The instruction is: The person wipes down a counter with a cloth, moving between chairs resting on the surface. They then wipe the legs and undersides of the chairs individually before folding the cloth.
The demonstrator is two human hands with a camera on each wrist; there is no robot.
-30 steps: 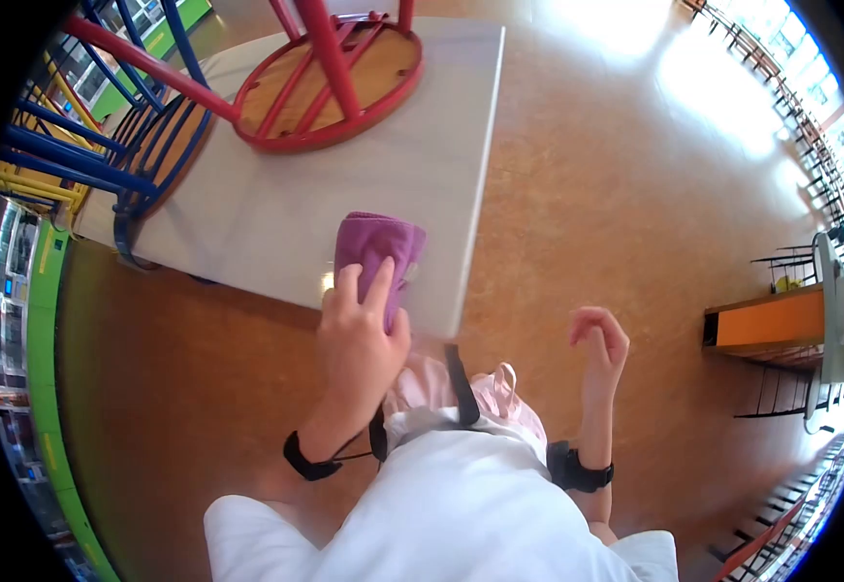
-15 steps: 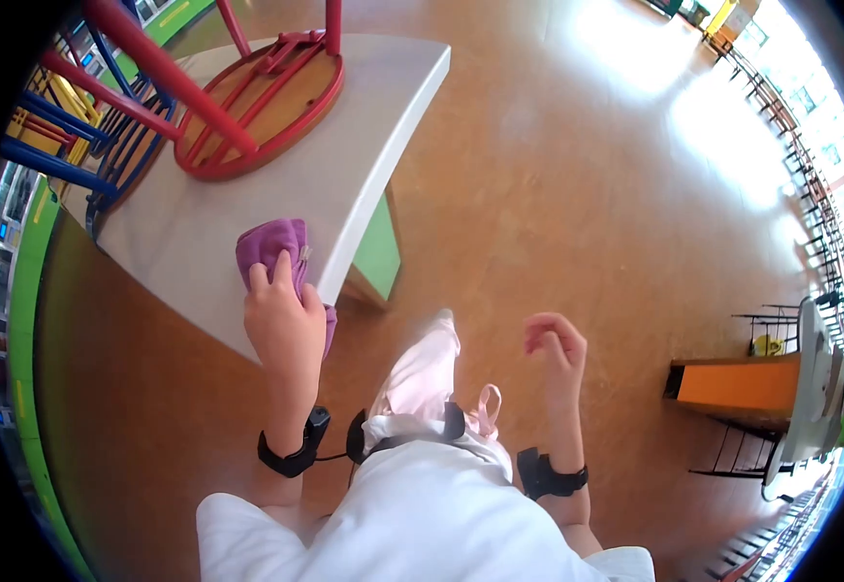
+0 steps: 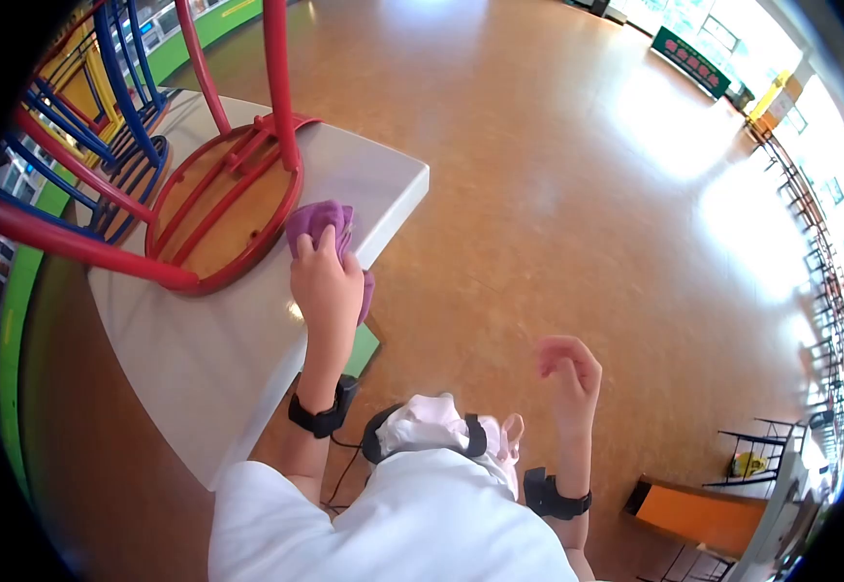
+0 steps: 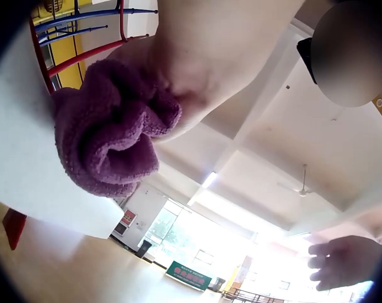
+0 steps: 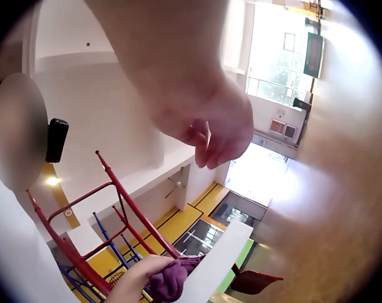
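Observation:
My left hand [image 3: 328,286] grips a bunched purple cloth [image 3: 320,215] on the white tabletop [image 3: 165,339], close to the table's right edge. Part of the cloth hangs out beyond the thumb side, over that edge. In the left wrist view the thick, fuzzy folds of the cloth [image 4: 109,136] bulge out from under the palm, which hides the fingers. Just left of the cloth lies the wooden seat of an upturned red-framed chair [image 3: 228,204]. My right hand [image 3: 572,371] hangs in the air over the floor, fingers loosely curled, holding nothing.
Blue-framed chairs [image 3: 136,184] stand upturned behind the red one. Red chair legs rise close to my left arm. Brown floor [image 3: 499,213] stretches to the right. An orange-sided table [image 3: 698,516] stands at lower right, and a green sign [image 3: 690,62] far off.
My left hand has moved the cloth along the right edge, away from the near corner and up beside the red chair. The head view has shifted; my right hand still hangs loosely.

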